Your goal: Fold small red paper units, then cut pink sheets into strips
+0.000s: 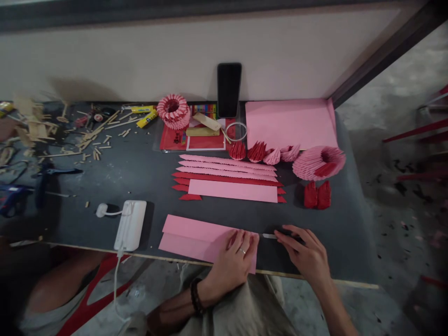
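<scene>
Near the table's front edge lies a pink paper sheet [189, 236] with a lengthwise crease or cut line across it. My left hand [238, 254] rests on its right end, fingers laid over the paper and holding nothing. Just right of the sheet, my right hand [308, 254] grips a slim knife [269, 236]; its pale blade points left toward the paper's edge, and its handle is mostly hidden by my fingers. Beyond the sheet, a pink paper strip [233, 190] lies over jagged-edged red strips [227, 178], with jagged-edged pink strips [227, 164] behind them.
Pink sheets [290, 122] are stacked at the back right, near a pleated pink paper piece [317, 163] and red folded pieces [317, 194]. A phone [229, 88] leans on the wall. A white power bank [130, 225] lies left; wood sticks [98, 133] are scattered beyond.
</scene>
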A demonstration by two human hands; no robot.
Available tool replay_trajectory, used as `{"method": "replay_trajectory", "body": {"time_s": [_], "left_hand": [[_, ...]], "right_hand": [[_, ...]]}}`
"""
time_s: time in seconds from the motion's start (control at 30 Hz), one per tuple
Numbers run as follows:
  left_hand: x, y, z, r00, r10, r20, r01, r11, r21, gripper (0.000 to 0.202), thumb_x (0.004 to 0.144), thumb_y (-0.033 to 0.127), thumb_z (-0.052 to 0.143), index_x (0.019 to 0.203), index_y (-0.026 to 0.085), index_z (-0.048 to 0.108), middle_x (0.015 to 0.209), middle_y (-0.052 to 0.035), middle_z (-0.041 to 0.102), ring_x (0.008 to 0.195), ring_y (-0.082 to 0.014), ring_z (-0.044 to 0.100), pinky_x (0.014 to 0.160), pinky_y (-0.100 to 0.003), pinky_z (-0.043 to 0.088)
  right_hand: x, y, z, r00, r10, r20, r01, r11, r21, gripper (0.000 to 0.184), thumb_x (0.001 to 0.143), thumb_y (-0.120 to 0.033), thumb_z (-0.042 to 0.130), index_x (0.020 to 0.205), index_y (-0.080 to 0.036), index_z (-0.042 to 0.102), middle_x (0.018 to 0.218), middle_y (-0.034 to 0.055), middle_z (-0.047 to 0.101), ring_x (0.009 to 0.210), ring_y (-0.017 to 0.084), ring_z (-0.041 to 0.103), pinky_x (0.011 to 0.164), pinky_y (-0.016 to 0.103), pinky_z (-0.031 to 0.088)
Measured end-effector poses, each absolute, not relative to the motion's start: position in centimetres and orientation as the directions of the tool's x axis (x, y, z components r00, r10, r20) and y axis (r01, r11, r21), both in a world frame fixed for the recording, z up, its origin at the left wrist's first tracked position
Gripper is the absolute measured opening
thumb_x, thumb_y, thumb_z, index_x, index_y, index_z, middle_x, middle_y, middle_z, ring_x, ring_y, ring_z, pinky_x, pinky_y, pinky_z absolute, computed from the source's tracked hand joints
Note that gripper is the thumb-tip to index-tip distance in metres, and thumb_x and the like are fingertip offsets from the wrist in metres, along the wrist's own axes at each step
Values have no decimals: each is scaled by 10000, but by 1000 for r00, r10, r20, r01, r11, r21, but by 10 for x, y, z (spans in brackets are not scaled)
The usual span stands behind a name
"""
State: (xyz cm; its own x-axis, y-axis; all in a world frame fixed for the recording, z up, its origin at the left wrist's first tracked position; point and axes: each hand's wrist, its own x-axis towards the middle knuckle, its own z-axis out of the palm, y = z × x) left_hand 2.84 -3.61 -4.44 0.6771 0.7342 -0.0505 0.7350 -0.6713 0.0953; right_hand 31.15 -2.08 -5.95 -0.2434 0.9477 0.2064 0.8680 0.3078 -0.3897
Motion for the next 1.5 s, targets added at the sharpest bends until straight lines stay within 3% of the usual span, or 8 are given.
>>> {"method": "replay_trajectory", "body": {"time_s": [0.13,0.37,0.73,0.9,1.07,1.23,1.37,1.5], "left_hand": [[28,-41,-50,702,712,-9,711,-701,54,643,1043,265,443,1675,151,422,1685,-117,523,1543,-320,488,1266,-456,455],[27,-41,-51,721,693,21,693,-721,2,619,1040,289,475,1638,127,487,1678,-134,527,1525,-329,518,1255,-462,495],[26,-40,-53,731,681,42,682,-731,-20,603,1043,270,493,1631,140,498,1684,-136,519,1528,-320,515,1298,-480,437],[24,-44,-59,692,716,92,717,-696,25,598,1046,284,505,1629,155,502,1700,-120,503,1529,-305,519,1270,-461,460],[14,-46,-56,596,798,87,783,-602,155,624,1051,309,507,1668,252,434,1747,-45,435,1656,-286,316,1343,-601,343],[14,-40,-52,431,901,59,861,-429,271,607,1064,287,521,1663,226,442,1623,-78,597,1507,-260,524,1329,-474,412],[19,-35,-53,437,895,95,860,-446,248,530,1045,224,561,1573,186,562,1485,-105,690,1358,-285,631,1288,-505,473],[24,-30,-48,360,927,109,880,-376,290,443,1052,236,576,1488,215,646,1392,-79,739,1277,-270,676,1179,-452,584]], "right_hand": [[308,-23,-60,-184,956,228,864,268,-426,287,988,-199,674,1151,-366,841,1141,48,785,921,203,722,850,384,633],[306,-17,-58,-134,958,254,852,242,-464,261,989,-213,672,1098,-377,844,976,40,756,839,198,689,798,379,621],[272,16,-59,-248,933,260,801,348,-487,276,990,-179,676,1111,-355,850,863,31,729,851,173,667,808,323,609],[237,41,-54,-351,909,225,735,416,-536,264,1000,-175,669,1100,-336,853,908,31,757,882,168,656,797,292,598],[249,43,-48,-281,924,259,754,379,-536,242,1014,-226,665,1133,-331,848,967,36,776,885,171,676,826,324,612],[302,17,-41,-281,938,203,716,346,-606,246,1016,-262,648,1152,-308,848,975,54,785,851,188,718,760,344,636],[323,-8,-39,-364,922,134,622,348,-702,211,985,-260,695,1116,-327,846,917,35,808,848,202,751,754,337,657],[316,-22,-45,-378,913,151,652,379,-657,169,976,-260,704,1009,-345,847,951,4,829,875,199,772,807,326,667]]}}
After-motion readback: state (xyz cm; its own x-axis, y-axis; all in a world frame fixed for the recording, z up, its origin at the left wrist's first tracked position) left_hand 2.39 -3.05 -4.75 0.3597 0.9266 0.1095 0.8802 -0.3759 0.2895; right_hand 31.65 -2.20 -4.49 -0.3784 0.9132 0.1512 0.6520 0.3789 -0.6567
